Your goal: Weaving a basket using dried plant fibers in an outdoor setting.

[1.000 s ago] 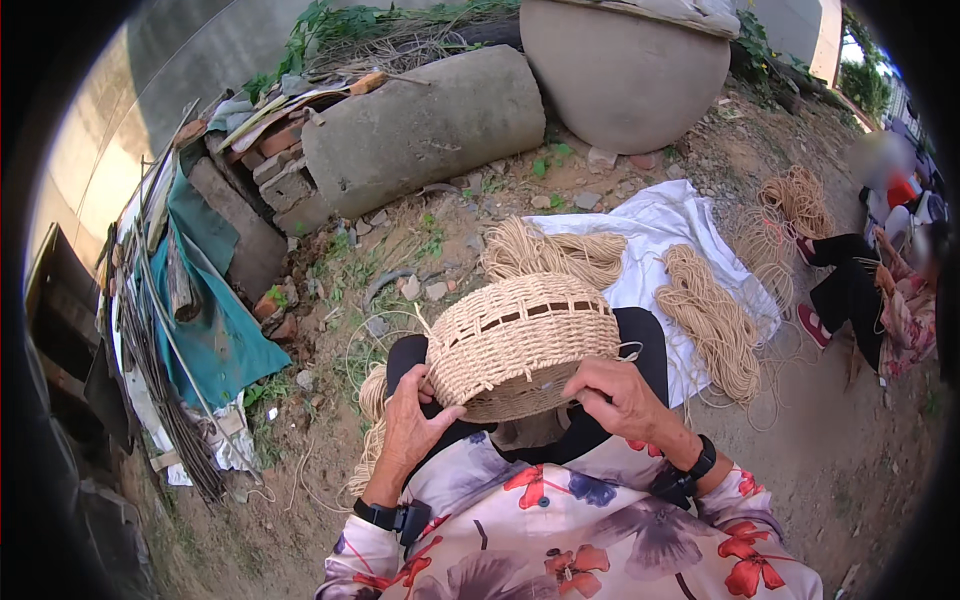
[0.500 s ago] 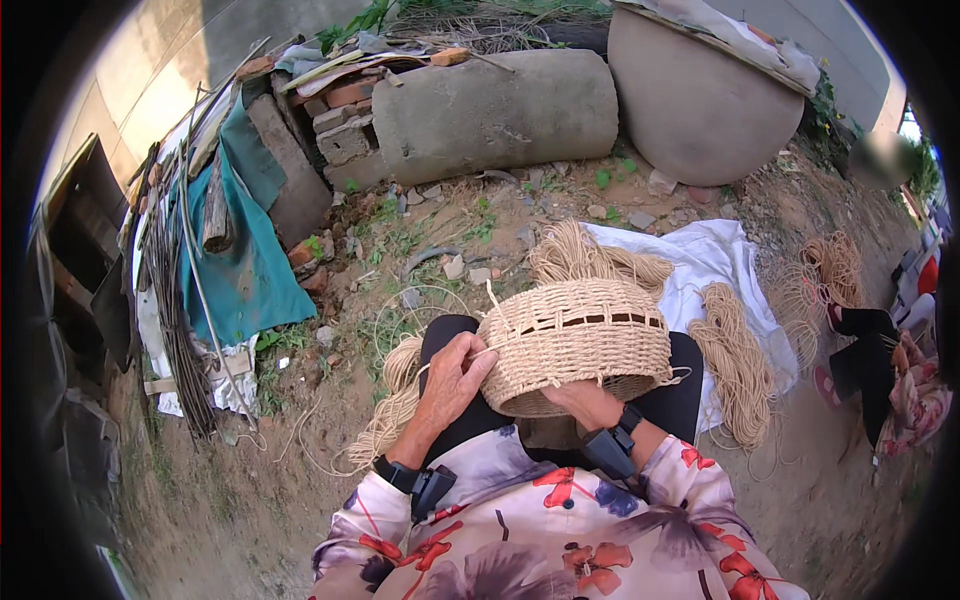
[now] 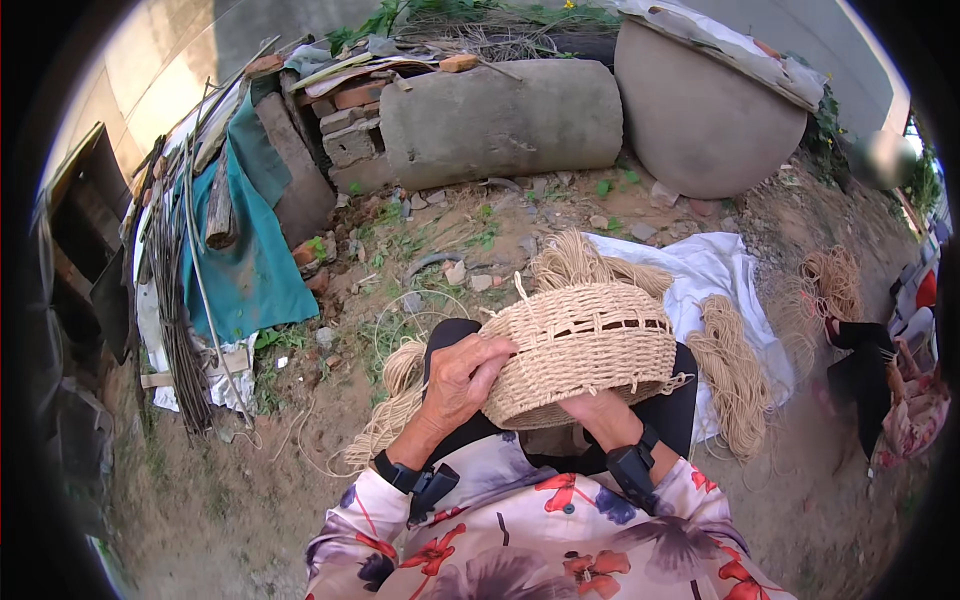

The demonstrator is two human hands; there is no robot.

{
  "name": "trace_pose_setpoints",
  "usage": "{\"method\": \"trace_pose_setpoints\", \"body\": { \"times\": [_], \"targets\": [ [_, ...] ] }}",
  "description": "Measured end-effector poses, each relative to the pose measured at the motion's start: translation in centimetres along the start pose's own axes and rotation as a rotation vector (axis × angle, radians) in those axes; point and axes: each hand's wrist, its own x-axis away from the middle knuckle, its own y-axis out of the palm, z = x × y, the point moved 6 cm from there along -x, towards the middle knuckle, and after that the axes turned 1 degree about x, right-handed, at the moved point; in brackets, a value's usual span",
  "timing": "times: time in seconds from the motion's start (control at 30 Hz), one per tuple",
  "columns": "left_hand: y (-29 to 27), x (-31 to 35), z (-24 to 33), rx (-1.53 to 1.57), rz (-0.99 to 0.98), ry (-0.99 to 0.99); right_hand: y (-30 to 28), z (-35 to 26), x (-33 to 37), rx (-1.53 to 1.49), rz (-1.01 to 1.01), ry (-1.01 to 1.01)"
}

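Observation:
A round basket (image 3: pixel 585 345) of beige twisted cord rests tilted over my lap, its opening toward me and a row of gaps running round its wall. My left hand (image 3: pixel 465 378) is closed at the basket's left side, thumb and finger pinching a thin cord against the weave. A loose loop of cord (image 3: pixel 382 318) curves away to the left of that hand. My right hand (image 3: pixel 597 412) reaches into the opening from below; the wall hides its fingers. Short cord ends stick out at the basket's top left and right edge.
Cord bundles lie left of my legs (image 3: pixel 385 420), beyond the basket (image 3: pixel 590 260) and at right (image 3: pixel 730 375), partly on a white sheet (image 3: pixel 690 270). Another person (image 3: pixel 895 390) sits at far right by more cord (image 3: pixel 830 280). Teal cloth (image 3: pixel 245 250) and sticks stand left.
My left hand has moved up and right along the basket's wall. The basket has shifted slightly right and lower in view. My right hand remains inside its opening.

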Motion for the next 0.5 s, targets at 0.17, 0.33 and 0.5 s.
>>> {"method": "trace_pose_setpoints", "body": {
  "times": [0.17, 0.33, 0.5],
  "targets": [
    [-0.2, 0.7, 1.0, -0.211, 0.062, 0.178, 1.5, 0.0, 0.1, 0.025, -0.015, -0.022],
    [-0.2, 0.4, 2.5, -0.348, 0.034, 0.306, 2.5, -0.1, 0.0, 0.141, -0.034, -0.026],
    [-0.4, -1.0, 3.2, -0.344, -0.077, 0.171, 3.4, 0.1, 0.0, 0.205, -0.004, -0.059]
  ]
}}
